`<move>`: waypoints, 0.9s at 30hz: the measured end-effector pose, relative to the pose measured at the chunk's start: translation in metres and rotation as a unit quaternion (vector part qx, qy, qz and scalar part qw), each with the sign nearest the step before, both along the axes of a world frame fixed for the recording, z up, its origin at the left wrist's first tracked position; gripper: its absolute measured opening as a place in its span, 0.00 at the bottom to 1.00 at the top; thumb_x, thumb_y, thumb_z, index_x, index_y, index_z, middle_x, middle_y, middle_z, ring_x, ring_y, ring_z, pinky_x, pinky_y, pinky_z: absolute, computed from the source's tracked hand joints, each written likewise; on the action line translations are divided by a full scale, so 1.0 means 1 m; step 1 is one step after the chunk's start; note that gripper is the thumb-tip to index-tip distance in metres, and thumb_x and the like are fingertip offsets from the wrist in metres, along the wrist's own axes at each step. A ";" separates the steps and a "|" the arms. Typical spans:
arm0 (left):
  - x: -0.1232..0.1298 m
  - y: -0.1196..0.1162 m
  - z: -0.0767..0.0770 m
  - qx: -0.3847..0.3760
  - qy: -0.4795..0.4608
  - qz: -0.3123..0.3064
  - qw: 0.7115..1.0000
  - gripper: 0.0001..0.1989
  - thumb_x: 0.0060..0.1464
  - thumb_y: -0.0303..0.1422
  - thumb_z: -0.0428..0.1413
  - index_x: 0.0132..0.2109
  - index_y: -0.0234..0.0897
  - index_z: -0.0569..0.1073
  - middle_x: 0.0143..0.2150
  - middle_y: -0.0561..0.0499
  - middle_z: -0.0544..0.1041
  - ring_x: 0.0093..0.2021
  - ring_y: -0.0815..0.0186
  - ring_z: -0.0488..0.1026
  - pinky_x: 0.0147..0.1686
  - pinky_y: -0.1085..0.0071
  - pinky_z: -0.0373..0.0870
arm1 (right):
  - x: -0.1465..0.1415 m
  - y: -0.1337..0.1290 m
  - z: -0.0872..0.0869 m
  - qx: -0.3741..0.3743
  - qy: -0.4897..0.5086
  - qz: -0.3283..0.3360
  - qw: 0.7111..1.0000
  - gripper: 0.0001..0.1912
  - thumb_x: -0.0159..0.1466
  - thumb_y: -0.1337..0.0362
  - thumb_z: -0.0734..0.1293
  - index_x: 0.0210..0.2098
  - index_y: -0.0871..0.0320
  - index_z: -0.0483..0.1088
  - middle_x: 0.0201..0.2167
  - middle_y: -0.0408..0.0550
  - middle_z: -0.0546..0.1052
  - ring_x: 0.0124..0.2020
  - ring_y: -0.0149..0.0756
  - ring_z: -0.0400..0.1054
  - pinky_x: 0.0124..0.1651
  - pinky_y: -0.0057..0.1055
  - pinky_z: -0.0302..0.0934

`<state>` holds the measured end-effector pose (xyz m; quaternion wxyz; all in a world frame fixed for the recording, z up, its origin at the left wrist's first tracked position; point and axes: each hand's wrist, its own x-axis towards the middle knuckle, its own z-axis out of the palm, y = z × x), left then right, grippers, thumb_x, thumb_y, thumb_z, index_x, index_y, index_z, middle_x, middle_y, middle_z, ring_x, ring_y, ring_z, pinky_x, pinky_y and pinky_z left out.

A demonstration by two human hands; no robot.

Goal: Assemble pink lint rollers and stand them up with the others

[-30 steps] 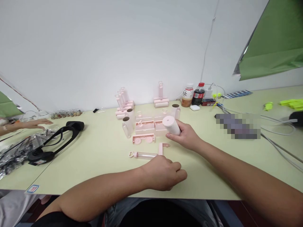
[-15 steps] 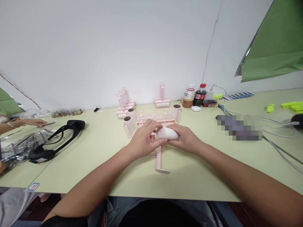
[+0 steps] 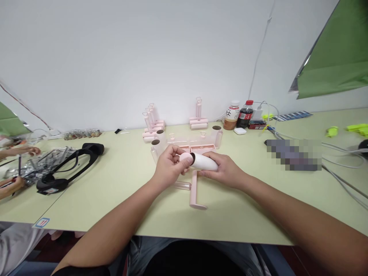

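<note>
My right hand (image 3: 225, 168) is wrapped round a white roll (image 3: 205, 162) whose dark open end faces left. Between the fingers of my left hand (image 3: 169, 165) is a round pink cap (image 3: 186, 157), just off that end. Below my hands, a pink handle piece (image 3: 194, 191) with a flat rounded foot lies on the table, its side touching a clear pink tube (image 3: 183, 185). Behind my hands are open pink cases (image 3: 202, 148) with transparent lids. White rolls with brown cores (image 3: 216, 134) stand at either side of the cases.
Assembled pink rollers (image 3: 198, 123) stand by the wall, with two bottles (image 3: 231, 115) to their right. Cables and a blurred-out object (image 3: 293, 155) lie at right. A black headset (image 3: 70, 168) is at left, beside plastic packets and another person's hands (image 3: 13, 186).
My left hand has moved left with the pink cap, away from the roll, so the roll's open end shows. The other person's hands have shifted. The view has moved slightly.
</note>
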<state>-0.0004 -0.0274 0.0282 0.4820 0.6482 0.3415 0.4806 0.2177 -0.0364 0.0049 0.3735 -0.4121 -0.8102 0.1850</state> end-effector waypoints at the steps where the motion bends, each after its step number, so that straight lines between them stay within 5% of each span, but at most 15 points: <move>1: 0.001 0.000 0.000 -0.016 -0.028 0.007 0.999 0.21 0.47 0.43 0.64 0.37 0.37 0.62 0.27 0.56 0.71 0.21 0.72 0.70 0.20 0.75 0.68 | -0.001 0.000 0.000 -0.011 0.010 -0.002 1.000 0.21 0.57 0.52 0.72 0.46 0.56 0.71 0.39 0.49 0.78 0.36 0.40 0.71 0.37 0.33 0.64; 5: 0.004 0.002 0.000 -0.039 -0.096 0.041 0.994 0.21 0.47 0.41 0.65 0.41 0.38 0.63 0.26 0.57 0.72 0.22 0.70 0.72 0.19 0.75 0.70 | -0.004 -0.002 0.001 -0.116 0.118 0.002 0.986 0.22 0.55 0.49 0.72 0.42 0.57 0.70 0.32 0.46 0.76 0.30 0.37 0.70 0.32 0.33 0.64; 7: 0.004 0.001 -0.002 -0.015 -0.077 0.048 0.996 0.20 0.50 0.41 0.63 0.44 0.38 0.65 0.28 0.56 0.74 0.24 0.69 0.73 0.22 0.74 0.72 | -0.007 -0.004 0.004 -0.221 0.225 0.037 0.948 0.24 0.57 0.45 0.70 0.40 0.58 0.69 0.26 0.45 0.73 0.23 0.34 0.67 0.26 0.32 0.63; 11: 0.008 -0.007 -0.009 0.132 0.084 0.040 0.987 0.10 0.58 0.37 0.56 0.44 0.38 0.72 0.40 0.48 0.79 0.39 0.64 0.77 0.39 0.65 0.76 | -0.012 -0.010 0.010 -0.353 0.388 0.117 0.843 0.24 0.57 0.43 0.68 0.41 0.57 0.68 0.29 0.47 0.74 0.26 0.35 0.69 0.27 0.32 0.66; 14: 0.013 -0.011 -0.013 0.272 0.175 0.025 0.946 0.07 0.60 0.30 0.53 0.42 0.41 0.75 0.43 0.48 0.80 0.51 0.60 0.74 0.54 0.55 0.68 | -0.014 -0.013 0.008 -0.393 0.421 0.157 0.802 0.24 0.56 0.47 0.72 0.44 0.56 0.68 0.32 0.48 0.75 0.32 0.37 0.72 0.33 0.34 0.70; 18: 0.014 -0.006 -0.016 0.318 0.196 0.021 0.927 0.06 0.58 0.30 0.55 0.40 0.41 0.78 0.44 0.48 0.77 0.51 0.61 0.71 0.54 0.55 0.66 | -0.015 -0.013 0.004 -0.407 0.423 0.170 0.792 0.23 0.56 0.48 0.71 0.44 0.57 0.69 0.34 0.49 0.76 0.34 0.37 0.73 0.40 0.39 0.71; 27: 0.016 -0.005 -0.021 0.122 0.066 -0.026 0.990 0.11 0.54 0.38 0.60 0.41 0.37 0.75 0.38 0.49 0.69 0.37 0.67 0.70 0.38 0.67 0.71 | -0.019 -0.012 0.003 -0.380 0.439 0.127 0.804 0.21 0.58 0.45 0.67 0.32 0.59 0.71 0.26 0.49 0.75 0.27 0.38 0.71 0.36 0.38 0.69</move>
